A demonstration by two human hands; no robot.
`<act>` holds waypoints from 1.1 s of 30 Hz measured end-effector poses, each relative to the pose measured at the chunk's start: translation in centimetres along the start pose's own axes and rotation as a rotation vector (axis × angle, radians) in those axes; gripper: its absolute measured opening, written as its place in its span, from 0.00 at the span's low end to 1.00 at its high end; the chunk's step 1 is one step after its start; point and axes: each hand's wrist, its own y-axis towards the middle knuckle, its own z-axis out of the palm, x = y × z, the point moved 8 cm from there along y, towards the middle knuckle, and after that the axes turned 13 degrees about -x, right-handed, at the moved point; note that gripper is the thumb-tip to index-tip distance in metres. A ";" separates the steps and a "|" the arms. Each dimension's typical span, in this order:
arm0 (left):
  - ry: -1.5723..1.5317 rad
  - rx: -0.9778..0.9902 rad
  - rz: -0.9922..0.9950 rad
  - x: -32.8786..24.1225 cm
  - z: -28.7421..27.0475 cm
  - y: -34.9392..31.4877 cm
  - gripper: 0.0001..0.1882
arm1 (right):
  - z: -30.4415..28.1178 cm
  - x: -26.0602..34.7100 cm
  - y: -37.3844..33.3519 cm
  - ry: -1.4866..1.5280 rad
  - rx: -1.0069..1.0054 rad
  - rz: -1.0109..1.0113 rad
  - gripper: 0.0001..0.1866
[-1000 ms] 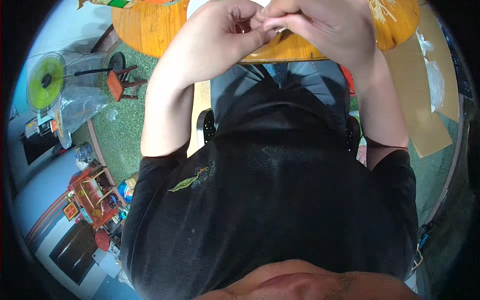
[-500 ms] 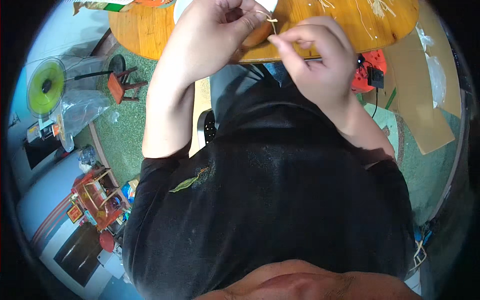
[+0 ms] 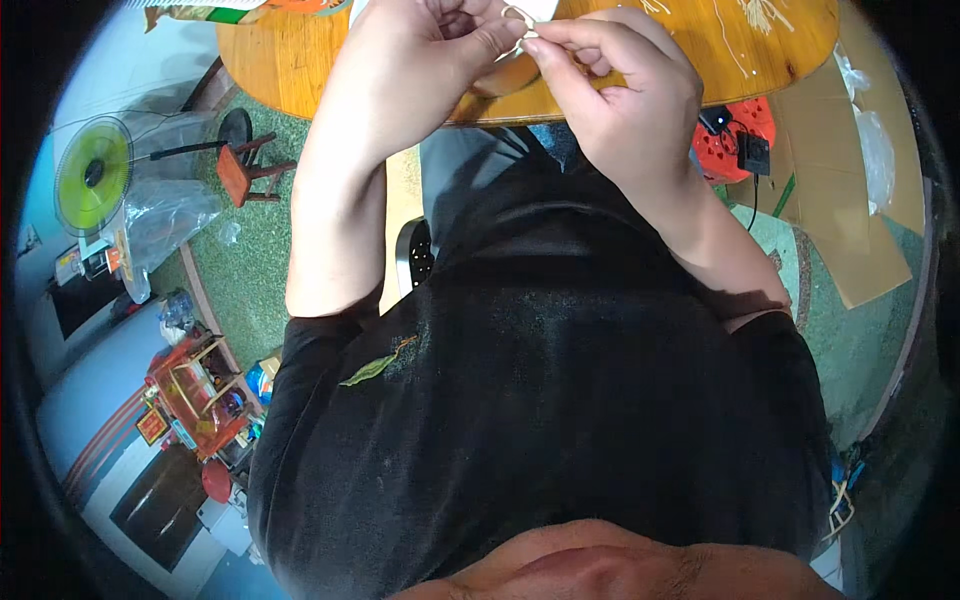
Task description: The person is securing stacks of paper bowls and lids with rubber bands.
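Note:
A thin cream-coloured string (image 3: 518,14) bends in a small loop between my hands, above the near edge of the wooden table (image 3: 290,65). My left hand (image 3: 420,75) is closed, with thumb and fingers pinching the string. Tips of my right hand's thumb and forefinger (image 3: 630,95) pinch the string close to the left fingertips, and the two hands nearly touch. Part of the left fingers runs out at the top of the picture. Behind the left hand shows the edge of a white object (image 3: 545,8), mostly hidden.
A bundle of cream strings (image 3: 765,12) and a loose strand (image 3: 728,40) lie on the table's right side. Under it stands a red plastic stool (image 3: 715,155) with a black adapter (image 3: 753,153). Cardboard (image 3: 845,240) lies right; a green fan (image 3: 93,172) and small wooden chair (image 3: 245,170) stand left.
My right hand has moved slightly up and left, bringing its pinch against the left fingertips. The string that stretched between the hands now forms a small loop.

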 end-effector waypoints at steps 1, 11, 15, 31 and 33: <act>0.000 0.005 0.000 0.0 0.1 0.1 0.03 | 0.1 0.1 0.0 0.016 0.017 -0.007 0.07; -0.075 0.001 0.042 0.4 -0.1 0.2 0.02 | 1.8 -2.1 -0.4 0.129 0.215 0.256 0.04; -0.124 0.034 0.057 0.5 0.0 0.2 0.02 | 3.1 -3.6 -1.1 0.433 0.237 0.553 0.03; 0.472 -0.163 0.770 -2.7 0.0 -3.2 0.10 | 3.8 -6.4 -3.8 0.602 0.349 1.069 0.06; 0.455 -0.189 0.752 -2.7 0.0 -3.3 0.09 | 3.9 -6.1 -3.7 0.613 0.357 1.065 0.05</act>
